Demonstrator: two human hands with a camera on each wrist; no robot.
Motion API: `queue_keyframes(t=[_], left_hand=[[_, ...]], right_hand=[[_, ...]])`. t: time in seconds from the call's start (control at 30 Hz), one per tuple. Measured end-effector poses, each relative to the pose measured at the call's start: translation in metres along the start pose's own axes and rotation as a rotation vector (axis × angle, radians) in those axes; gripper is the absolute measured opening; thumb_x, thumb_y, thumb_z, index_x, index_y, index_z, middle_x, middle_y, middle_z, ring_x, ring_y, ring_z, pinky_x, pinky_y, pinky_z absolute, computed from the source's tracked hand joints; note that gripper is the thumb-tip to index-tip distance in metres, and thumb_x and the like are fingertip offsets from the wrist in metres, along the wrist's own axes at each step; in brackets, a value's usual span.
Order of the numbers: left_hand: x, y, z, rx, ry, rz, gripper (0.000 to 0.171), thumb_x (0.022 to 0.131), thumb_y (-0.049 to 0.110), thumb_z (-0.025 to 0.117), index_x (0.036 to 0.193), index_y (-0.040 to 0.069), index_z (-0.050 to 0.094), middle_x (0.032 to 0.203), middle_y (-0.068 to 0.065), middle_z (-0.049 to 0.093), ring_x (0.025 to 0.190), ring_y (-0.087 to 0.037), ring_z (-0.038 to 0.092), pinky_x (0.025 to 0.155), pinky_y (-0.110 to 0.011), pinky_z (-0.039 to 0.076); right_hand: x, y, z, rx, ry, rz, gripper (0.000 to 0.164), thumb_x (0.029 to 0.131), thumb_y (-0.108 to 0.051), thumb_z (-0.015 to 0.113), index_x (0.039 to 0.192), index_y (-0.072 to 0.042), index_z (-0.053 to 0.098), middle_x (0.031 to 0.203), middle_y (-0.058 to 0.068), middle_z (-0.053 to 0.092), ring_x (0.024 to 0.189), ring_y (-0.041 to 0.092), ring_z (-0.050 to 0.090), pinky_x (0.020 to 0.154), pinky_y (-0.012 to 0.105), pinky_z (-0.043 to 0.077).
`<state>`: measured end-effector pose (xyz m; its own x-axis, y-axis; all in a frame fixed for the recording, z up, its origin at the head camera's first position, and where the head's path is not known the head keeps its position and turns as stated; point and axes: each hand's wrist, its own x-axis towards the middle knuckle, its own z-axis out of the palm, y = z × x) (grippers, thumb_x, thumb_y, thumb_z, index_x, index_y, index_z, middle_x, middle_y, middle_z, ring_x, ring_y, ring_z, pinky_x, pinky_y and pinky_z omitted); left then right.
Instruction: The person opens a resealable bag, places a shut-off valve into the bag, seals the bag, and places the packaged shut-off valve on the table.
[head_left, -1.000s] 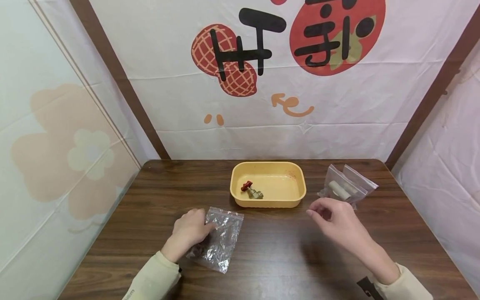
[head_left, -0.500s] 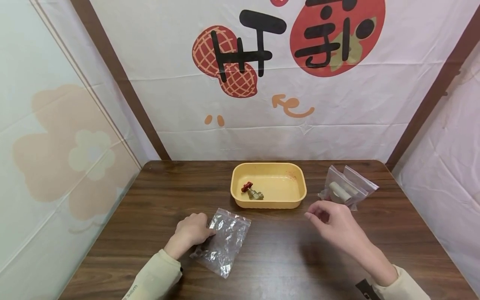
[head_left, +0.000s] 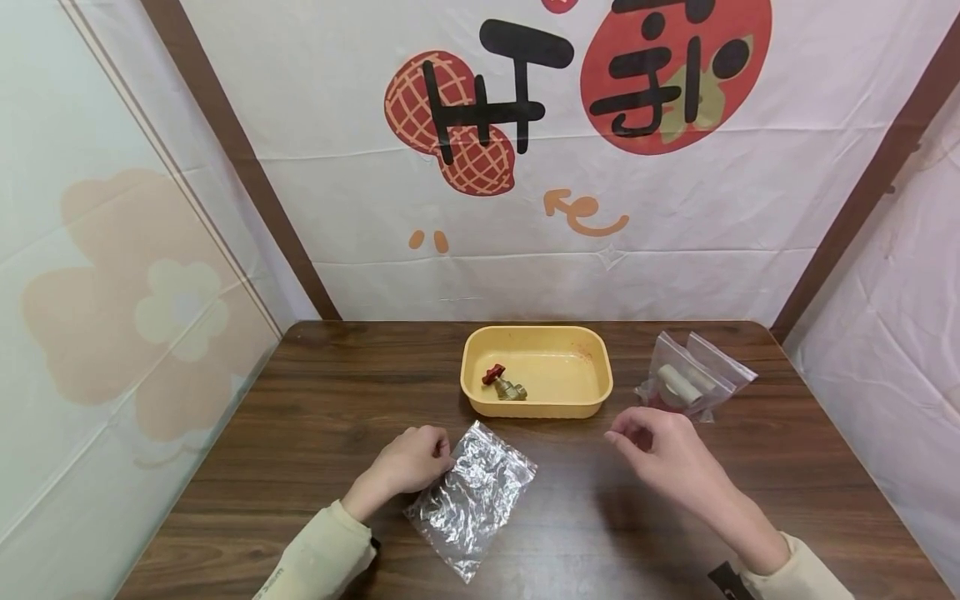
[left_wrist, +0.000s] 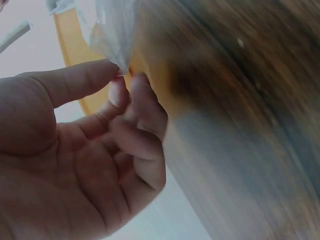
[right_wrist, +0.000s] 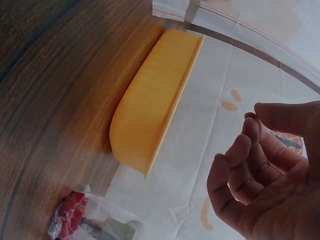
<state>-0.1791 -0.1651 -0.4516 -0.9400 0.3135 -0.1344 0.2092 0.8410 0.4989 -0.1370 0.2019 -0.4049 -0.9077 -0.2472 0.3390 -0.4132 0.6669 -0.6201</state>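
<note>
My left hand (head_left: 412, 461) pinches the edge of a clear zip bag (head_left: 480, 500) between thumb and fingertips. The bag looks flat, with nothing visible inside, and is low over the table. In the left wrist view, a corner of the bag (left_wrist: 110, 30) is caught at the thumb tip. Over the table on the right, my right hand (head_left: 671, 446) has loosely bent fingers with nothing between them. A brass valve with a red handle (head_left: 508, 388) lies in the left part of a yellow tray (head_left: 555, 408) beyond both hands.
Right of the tray, filled clear zip bags (head_left: 678, 379) stand partly behind my right hand; a pale cylinder shows through. The right wrist view shows a bagged valve with red handle (right_wrist: 72, 212). A printed cloth wall (head_left: 360, 200) rises behind the dark wood table (head_left: 330, 375).
My left hand has moved to the right, bringing the clear zip bag with it and turning the bag at a slant. The right hand has barely moved; the tray and valve stay put.
</note>
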Motion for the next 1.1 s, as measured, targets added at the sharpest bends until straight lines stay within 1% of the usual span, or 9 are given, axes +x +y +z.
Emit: queue_keyframes(t=[0.13, 0.23, 0.33, 0.47, 0.57, 0.67, 0.77, 0.97, 1.1], left_hand=[[0.0, 0.005, 0.001, -0.053, -0.015, 0.073, 0.024, 0.092, 0.01, 0.077, 0.076, 0.016, 0.061, 0.065, 0.005, 0.056, 0.059, -0.013, 0.052, 0.057, -0.032, 0.043], [0.0, 0.009, 0.002, -0.091, -0.028, 0.1, 0.021, 0.093, 0.006, 0.075, 0.079, 0.014, 0.062, 0.066, 0.005, 0.056, 0.059, -0.012, 0.053, 0.056, -0.031, 0.044], [0.001, 0.013, 0.003, -0.112, -0.024, 0.122, 0.019, 0.094, 0.004, 0.074, 0.082, 0.014, 0.063, 0.067, 0.005, 0.057, 0.06, -0.011, 0.053, 0.056, -0.03, 0.045], [0.002, 0.018, 0.003, -0.129, 0.008, 0.176, 0.018, 0.094, 0.003, 0.073, 0.084, 0.014, 0.063, 0.069, 0.006, 0.058, 0.061, -0.01, 0.053, 0.058, -0.03, 0.046], [0.003, 0.022, 0.003, -0.128, 0.039, 0.224, 0.019, 0.094, 0.003, 0.074, 0.084, 0.014, 0.062, 0.07, 0.007, 0.057, 0.062, -0.008, 0.053, 0.06, -0.03, 0.046], [0.005, 0.024, 0.004, -0.133, 0.065, 0.256, 0.019, 0.094, 0.001, 0.074, 0.084, 0.014, 0.063, 0.071, 0.009, 0.058, 0.065, -0.007, 0.054, 0.063, -0.03, 0.047], [0.006, 0.024, 0.005, -0.152, 0.07, 0.275, 0.018, 0.092, -0.002, 0.074, 0.086, 0.013, 0.066, 0.072, 0.009, 0.061, 0.067, -0.006, 0.056, 0.065, -0.03, 0.048], [0.007, 0.026, 0.006, -0.172, 0.045, 0.276, 0.013, 0.093, -0.004, 0.072, 0.094, 0.009, 0.076, 0.076, 0.008, 0.067, 0.069, -0.005, 0.058, 0.068, -0.029, 0.05], [0.007, 0.028, 0.006, -0.187, 0.039, 0.279, 0.013, 0.093, -0.004, 0.073, 0.091, 0.008, 0.077, 0.075, 0.007, 0.067, 0.068, -0.005, 0.057, 0.067, -0.028, 0.05]], right_hand=[[0.0, 0.001, 0.002, 0.009, -0.017, 0.009, 0.01, 0.093, -0.01, 0.08, 0.089, -0.018, 0.074, 0.074, -0.016, 0.061, 0.069, 0.005, 0.056, 0.062, 0.027, 0.049], [-0.001, 0.001, 0.003, 0.009, -0.024, 0.02, 0.007, 0.093, -0.012, 0.08, 0.091, -0.017, 0.075, 0.075, -0.017, 0.062, 0.069, 0.005, 0.056, 0.062, 0.027, 0.049], [-0.001, 0.0, 0.004, 0.007, -0.033, 0.032, 0.006, 0.093, -0.013, 0.08, 0.092, -0.015, 0.075, 0.074, -0.017, 0.062, 0.069, 0.005, 0.056, 0.063, 0.027, 0.049], [-0.001, 0.0, 0.006, 0.002, -0.046, 0.022, 0.009, 0.093, -0.012, 0.08, 0.09, -0.017, 0.074, 0.073, -0.018, 0.06, 0.068, 0.005, 0.055, 0.063, 0.027, 0.048], [-0.001, 0.0, 0.007, -0.002, -0.055, 0.004, 0.014, 0.092, -0.011, 0.08, 0.088, -0.021, 0.072, 0.072, -0.018, 0.058, 0.068, 0.004, 0.053, 0.062, 0.027, 0.047], [-0.002, 0.001, 0.008, 0.002, -0.064, -0.003, 0.015, 0.091, -0.01, 0.08, 0.087, -0.021, 0.072, 0.072, -0.018, 0.056, 0.067, 0.003, 0.052, 0.06, 0.026, 0.046], [-0.002, 0.001, 0.009, 0.005, -0.07, -0.002, 0.014, 0.091, -0.01, 0.08, 0.087, -0.02, 0.072, 0.071, -0.018, 0.056, 0.066, 0.003, 0.051, 0.059, 0.026, 0.046], [-0.003, 0.004, 0.011, 0.001, -0.079, -0.007, 0.013, 0.092, -0.011, 0.08, 0.088, -0.021, 0.072, 0.072, -0.019, 0.057, 0.065, 0.002, 0.052, 0.059, 0.026, 0.046], [-0.003, 0.006, 0.012, -0.001, -0.093, -0.003, 0.012, 0.092, -0.011, 0.08, 0.088, -0.019, 0.073, 0.072, -0.018, 0.059, 0.066, 0.002, 0.053, 0.06, 0.026, 0.047]])
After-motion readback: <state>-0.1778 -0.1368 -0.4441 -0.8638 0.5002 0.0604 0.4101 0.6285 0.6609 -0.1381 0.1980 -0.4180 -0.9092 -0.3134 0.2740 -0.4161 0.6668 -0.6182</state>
